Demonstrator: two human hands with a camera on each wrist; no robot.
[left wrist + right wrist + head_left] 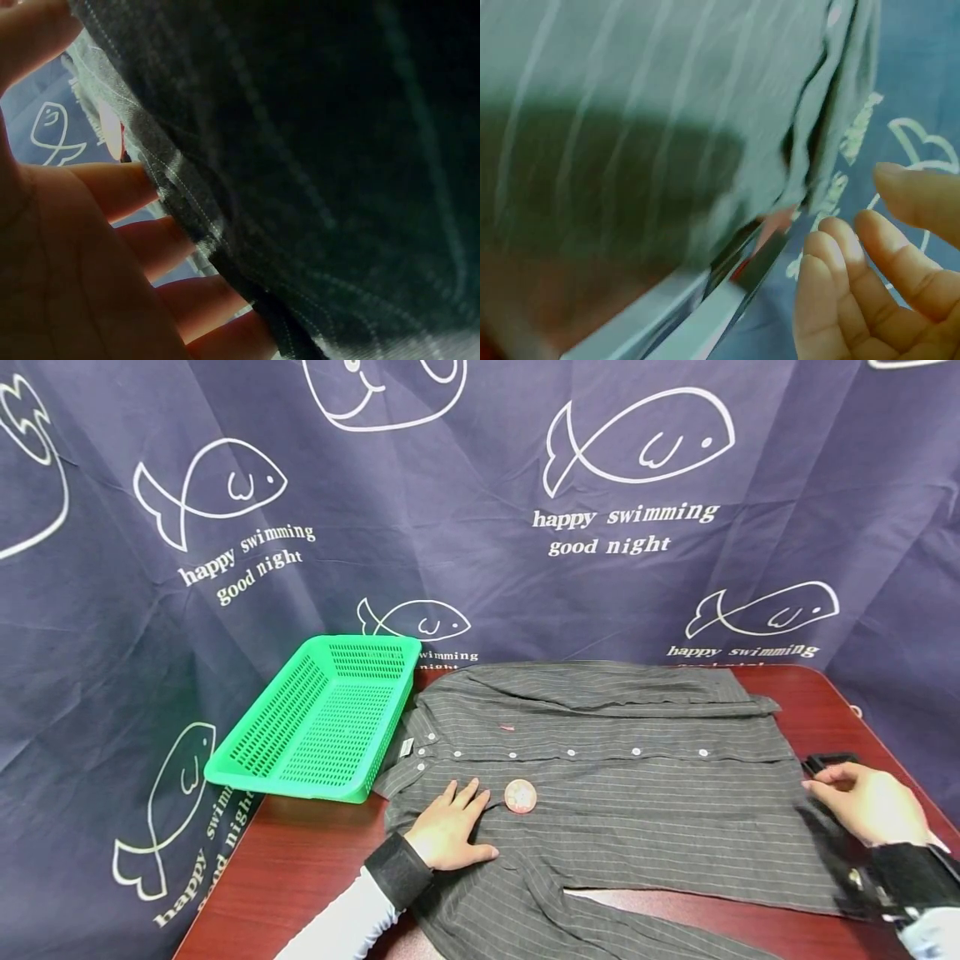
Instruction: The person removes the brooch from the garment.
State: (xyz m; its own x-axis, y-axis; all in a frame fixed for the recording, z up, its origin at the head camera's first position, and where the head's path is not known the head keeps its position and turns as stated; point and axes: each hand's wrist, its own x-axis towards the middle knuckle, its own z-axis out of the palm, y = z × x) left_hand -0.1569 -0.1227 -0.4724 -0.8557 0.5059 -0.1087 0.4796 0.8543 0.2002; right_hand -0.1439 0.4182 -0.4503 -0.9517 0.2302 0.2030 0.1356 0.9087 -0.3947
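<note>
A dark grey pinstriped button-up shirt (600, 810) lies spread on the table, its collar to the left. My left hand (450, 831) rests on it below the collar, fingers spread; in the left wrist view the fingertips meet the fabric (180, 180). Just right of those fingers lies a round pinkish disc (521, 796) with a pale pattern. Beyond the shirt's hem, my right hand (870, 802) hovers by a black object (832, 760) with bar-like sides, its kind unclear. In the right wrist view, thumb and fingers are apart and hold nothing; two long straight bars (697, 322) show beside them.
A green perforated plastic basket (337, 718) stands at the table's left, by the collar. A small red piece (507, 727) lies on the shirt. The red-brown table (315, 852) shows around the shirt, and a dark blue curtain (465, 510) with white fish prints hangs behind.
</note>
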